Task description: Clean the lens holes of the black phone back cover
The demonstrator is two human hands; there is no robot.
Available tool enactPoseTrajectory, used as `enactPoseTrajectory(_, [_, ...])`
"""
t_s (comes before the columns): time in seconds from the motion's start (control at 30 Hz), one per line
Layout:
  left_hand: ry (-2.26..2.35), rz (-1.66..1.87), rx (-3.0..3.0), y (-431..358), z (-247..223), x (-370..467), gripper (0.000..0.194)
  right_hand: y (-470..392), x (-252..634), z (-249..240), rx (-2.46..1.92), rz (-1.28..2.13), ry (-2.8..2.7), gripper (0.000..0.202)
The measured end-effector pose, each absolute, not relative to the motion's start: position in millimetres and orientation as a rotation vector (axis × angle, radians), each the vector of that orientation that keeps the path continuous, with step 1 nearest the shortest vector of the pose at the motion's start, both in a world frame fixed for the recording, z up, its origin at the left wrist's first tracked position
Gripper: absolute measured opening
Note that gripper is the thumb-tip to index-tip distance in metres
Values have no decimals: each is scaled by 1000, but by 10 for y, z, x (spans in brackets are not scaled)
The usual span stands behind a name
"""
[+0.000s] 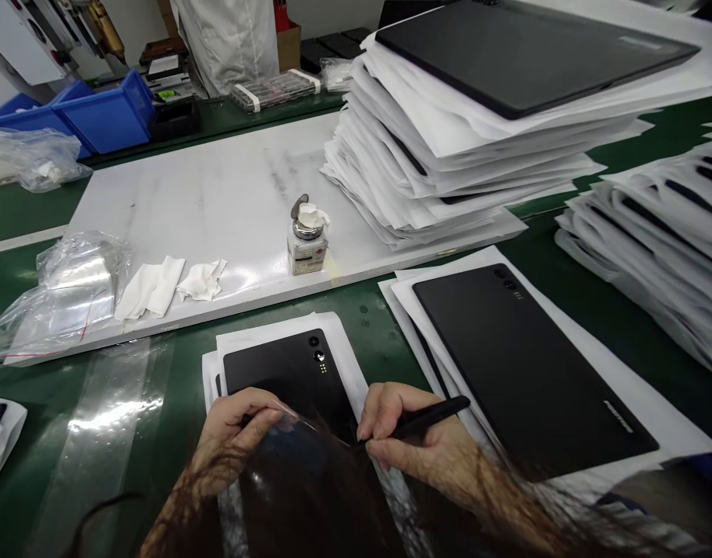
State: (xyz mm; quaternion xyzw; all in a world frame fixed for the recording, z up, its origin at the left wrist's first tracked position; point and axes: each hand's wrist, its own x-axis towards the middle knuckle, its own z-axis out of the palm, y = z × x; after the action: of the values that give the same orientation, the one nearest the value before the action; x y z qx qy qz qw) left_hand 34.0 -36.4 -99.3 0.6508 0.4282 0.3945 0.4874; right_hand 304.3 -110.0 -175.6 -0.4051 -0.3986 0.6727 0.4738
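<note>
My left hand (236, 426) pinches the edge of a clear film (300, 422) between thumb and fingers. The film stretches across to my right hand (414, 434), glossy and see-through. Held in the right hand is a slim black pen-like tool (440, 412), its thick end pointing up and right; its tip is hidden by the fingers. Beneath both hands lies a black tablet (280, 360), back side up, with camera lenses at its top right corner. White sheets (344, 356) are under it. Dark hair strands blur the lower part of the view.
To the right, another black tablet (530, 372) rests on white sheets. Tall stacks of tablets between paper (425, 170) stand behind. A small bottle with an open metal lid (307, 252), white wipes (152, 288) and a plastic bag (80, 283) sit on a white board (216, 182).
</note>
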Motion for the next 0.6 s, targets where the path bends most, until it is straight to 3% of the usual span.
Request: enactPoseTrajectory(0.6, [1109, 941, 1527, -366, -1005, 353, 14, -1143, 3006, -1739, -932, 1535, -975, 43])
